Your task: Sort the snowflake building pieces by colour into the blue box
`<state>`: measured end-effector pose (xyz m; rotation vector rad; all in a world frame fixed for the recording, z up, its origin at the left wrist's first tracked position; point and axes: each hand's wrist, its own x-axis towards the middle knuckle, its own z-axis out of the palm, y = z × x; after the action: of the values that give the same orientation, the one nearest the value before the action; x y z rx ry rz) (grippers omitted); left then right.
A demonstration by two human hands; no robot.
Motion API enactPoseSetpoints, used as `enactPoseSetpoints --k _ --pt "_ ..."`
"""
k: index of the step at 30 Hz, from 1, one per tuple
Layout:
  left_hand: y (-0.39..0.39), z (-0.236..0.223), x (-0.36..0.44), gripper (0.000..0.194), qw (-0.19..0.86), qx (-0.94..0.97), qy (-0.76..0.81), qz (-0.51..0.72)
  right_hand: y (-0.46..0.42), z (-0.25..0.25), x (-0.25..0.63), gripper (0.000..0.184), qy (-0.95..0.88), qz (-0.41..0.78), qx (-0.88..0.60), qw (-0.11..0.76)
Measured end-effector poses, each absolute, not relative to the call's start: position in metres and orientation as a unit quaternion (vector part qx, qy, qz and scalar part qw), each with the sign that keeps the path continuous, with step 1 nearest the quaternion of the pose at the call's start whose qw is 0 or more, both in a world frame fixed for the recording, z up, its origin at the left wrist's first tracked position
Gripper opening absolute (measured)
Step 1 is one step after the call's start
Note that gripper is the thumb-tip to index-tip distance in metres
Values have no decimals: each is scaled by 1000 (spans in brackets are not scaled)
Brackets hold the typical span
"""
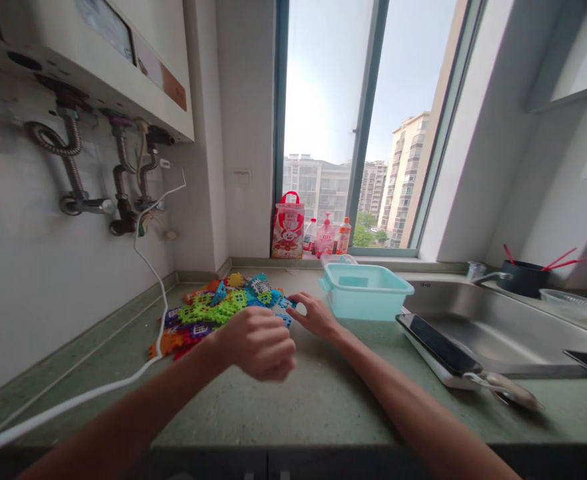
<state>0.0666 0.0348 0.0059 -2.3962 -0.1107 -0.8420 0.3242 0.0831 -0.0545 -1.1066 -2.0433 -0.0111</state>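
Note:
A heap of colourful plastic interlocking toy building pieces (218, 310) lies on the counter at the left, in green, blue, orange, purple and red. My left hand (262, 343) is in front of the heap, its fingers curled closed; whatever they may hold is hidden. At the heap's right edge, my right hand (316, 315) has its thumb and fingertips on a blue building piece (286, 302). To the right of that hand stands a light teal plastic box (366, 303) with no lid on it. A clear lid-like piece (338, 259) shows behind the box.
A white cable (162, 300) runs past the heap's left side. Right of the box are a phone (440, 343) on a white item and the steel sink (473, 307). A red-and-white bag (288, 230) and several bottles (325, 237) line the windowsill. The water heater (123, 60) hangs upper left.

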Motion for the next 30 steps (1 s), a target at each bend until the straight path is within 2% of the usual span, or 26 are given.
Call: enactPoseSetpoints --k 3,7,9,12,19,30 --pt "84 4 60 34 307 -901 -116 -283 85 -59 321 26 -825 1 -413 386" --pt "118 -13 49 15 273 -895 -270 -225 85 -60 318 26 -828 2 -407 386" --pt "118 -21 48 21 250 -892 -308 -217 84 -58 316 26 -824 -1 -413 388" --pt "112 -29 52 30 222 -897 -320 -208 83 -58 313 24 -824 -8 -422 378" --pt "123 -38 51 27 195 -899 -352 -172 82 -64 311 18 -853 31 -440 277" --pt "139 -40 36 23 206 -884 -377 -184 79 -57 315 25 -846 34 -463 264"
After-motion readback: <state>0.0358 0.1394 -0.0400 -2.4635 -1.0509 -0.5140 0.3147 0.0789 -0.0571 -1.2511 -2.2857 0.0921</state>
